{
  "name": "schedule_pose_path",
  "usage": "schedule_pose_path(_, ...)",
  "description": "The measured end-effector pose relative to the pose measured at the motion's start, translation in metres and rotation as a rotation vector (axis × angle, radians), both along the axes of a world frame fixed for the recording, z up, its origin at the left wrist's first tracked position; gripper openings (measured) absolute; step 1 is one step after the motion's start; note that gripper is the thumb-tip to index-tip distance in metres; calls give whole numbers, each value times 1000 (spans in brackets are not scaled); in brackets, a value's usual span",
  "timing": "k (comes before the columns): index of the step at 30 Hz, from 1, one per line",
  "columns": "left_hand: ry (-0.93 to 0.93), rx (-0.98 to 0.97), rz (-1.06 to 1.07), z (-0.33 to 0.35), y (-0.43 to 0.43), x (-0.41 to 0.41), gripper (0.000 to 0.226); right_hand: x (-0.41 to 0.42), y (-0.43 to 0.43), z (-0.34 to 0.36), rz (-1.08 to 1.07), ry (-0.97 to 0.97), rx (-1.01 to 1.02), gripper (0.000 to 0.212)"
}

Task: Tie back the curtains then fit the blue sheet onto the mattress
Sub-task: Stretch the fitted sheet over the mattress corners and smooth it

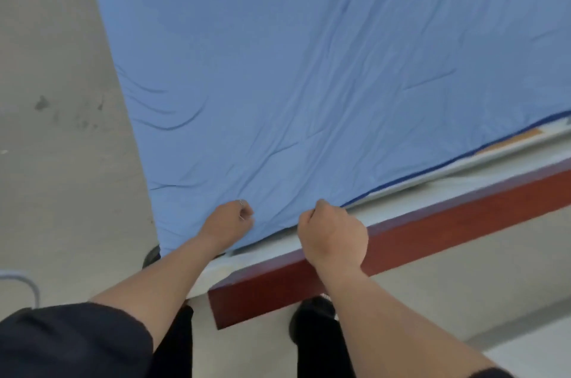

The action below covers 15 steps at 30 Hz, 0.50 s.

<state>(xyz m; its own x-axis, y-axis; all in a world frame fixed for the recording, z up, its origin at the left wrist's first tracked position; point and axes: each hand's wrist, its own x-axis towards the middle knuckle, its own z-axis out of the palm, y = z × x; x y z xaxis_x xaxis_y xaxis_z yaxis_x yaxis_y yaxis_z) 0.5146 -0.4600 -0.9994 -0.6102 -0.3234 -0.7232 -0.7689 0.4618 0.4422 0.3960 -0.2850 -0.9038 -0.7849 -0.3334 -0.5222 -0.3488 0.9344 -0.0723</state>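
Sheet [309, 69] lies spread over the mattress [448, 177], lightly creased, with its dark-blue hem along the near edge. Left hand [228, 223] and right hand [332, 232] are both fisted, fingers curled into the sheet's near edge. Red-brown rail [432, 220] sits just beside the mattress. Grey floor [55, 69] is stained on the left.

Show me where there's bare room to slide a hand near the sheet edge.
Free: the mattress strip between the blue sheet and the red rail, past the right hand; the grey floor left of the sheet. Crowded: the near corner, where the left hand also grips.
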Motion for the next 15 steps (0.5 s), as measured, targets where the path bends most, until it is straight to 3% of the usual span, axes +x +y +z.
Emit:
schedule_pose_path(2,-14,-57,-34,15,12,-11,6,-3,2,-1,31,-36,-23,20)
schedule_pose_path(4,-30,-81,-197,25,25,-20,9,-10,4,-2,61,-167,21,17)
schedule_pose_path(8,21,-87,-474,21,49,-44,19,-53,3,-21,195,-794,-82,14)
schedule_pose_path(9,44,-75,-498,18,53,-52,18,-69,5,-31,243,-846,-86,16)
schedule_pose_path(15,49,-45,-669,-36,74,-99,40,-154,31,-109,904,-316,319,39)
